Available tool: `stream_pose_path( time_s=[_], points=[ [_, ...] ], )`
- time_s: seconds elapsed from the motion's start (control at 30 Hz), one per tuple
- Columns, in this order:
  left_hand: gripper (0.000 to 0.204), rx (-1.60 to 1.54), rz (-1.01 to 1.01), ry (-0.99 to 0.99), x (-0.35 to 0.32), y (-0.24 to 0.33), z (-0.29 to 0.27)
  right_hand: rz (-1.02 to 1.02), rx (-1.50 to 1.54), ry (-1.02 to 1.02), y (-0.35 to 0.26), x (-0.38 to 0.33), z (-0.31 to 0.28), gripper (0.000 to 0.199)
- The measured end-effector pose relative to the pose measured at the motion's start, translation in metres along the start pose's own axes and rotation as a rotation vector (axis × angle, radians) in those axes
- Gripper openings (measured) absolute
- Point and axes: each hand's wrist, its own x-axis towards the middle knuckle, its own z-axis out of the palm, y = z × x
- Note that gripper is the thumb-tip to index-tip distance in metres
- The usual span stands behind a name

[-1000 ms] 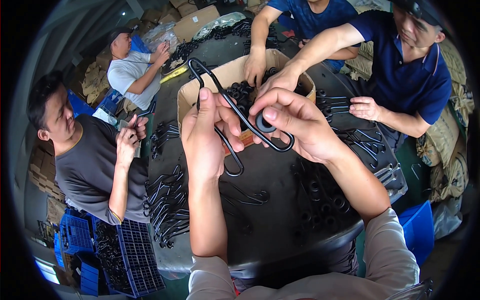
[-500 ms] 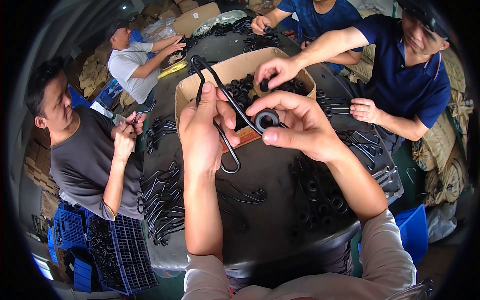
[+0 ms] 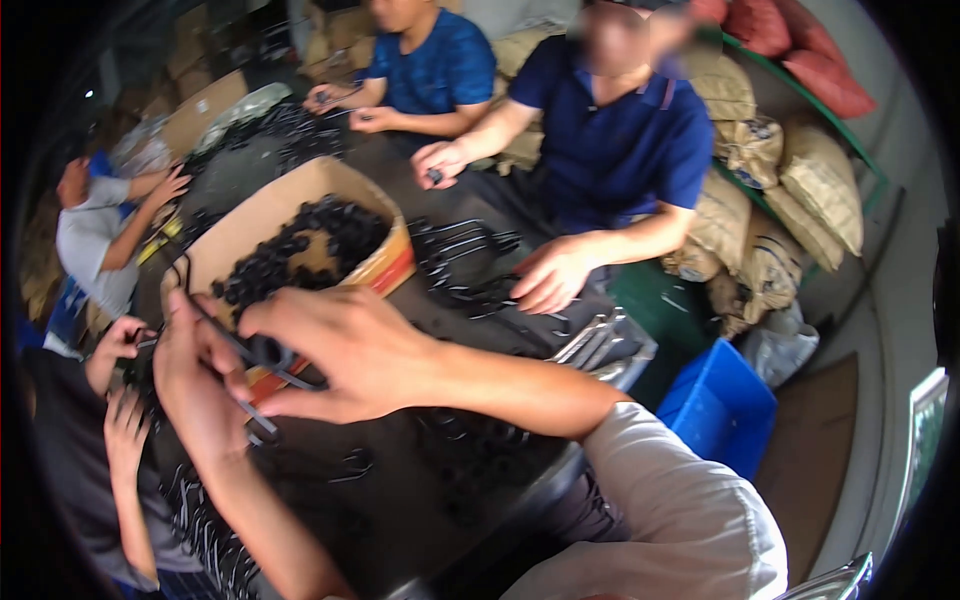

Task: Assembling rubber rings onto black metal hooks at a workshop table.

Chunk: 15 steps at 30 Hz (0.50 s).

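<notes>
Left hand (image 3: pixel 203 375) grips the bent black rod (image 3: pixel 228 340), right hand (image 3: pixel 345 355) pinches what looks, through the blur, like a black ring (image 3: pixel 270 351) against it; both pieces are up above the table (image 3: pixel 335 490), near the open cardboard box (image 3: pixel 260 212).

A pale grey short-sleeved shirt (image 3: pixel 690 500) is worn with dark trousers (image 3: pixel 588 508).

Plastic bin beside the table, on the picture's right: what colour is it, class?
Blue; the plastic bin shows best in the head view.
</notes>
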Motion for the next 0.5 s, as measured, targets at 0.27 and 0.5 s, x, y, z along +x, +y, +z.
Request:
stream_pose_path(
  time_s=[0.27, 0.5],
  points=[
    [0.036, -0.092, 0.005, -0.007, 0.0, -0.015, 0.018, -0.096, -0.364, 0.003, -0.01, -0.002, -0.018, 0.039],
    [0.038, -0.08, -0.032, -0.028, -0.004, -0.017, 0.019, -0.208, -0.418, 0.054, -0.005, -0.004, -0.015, 0.023]
  ],
)
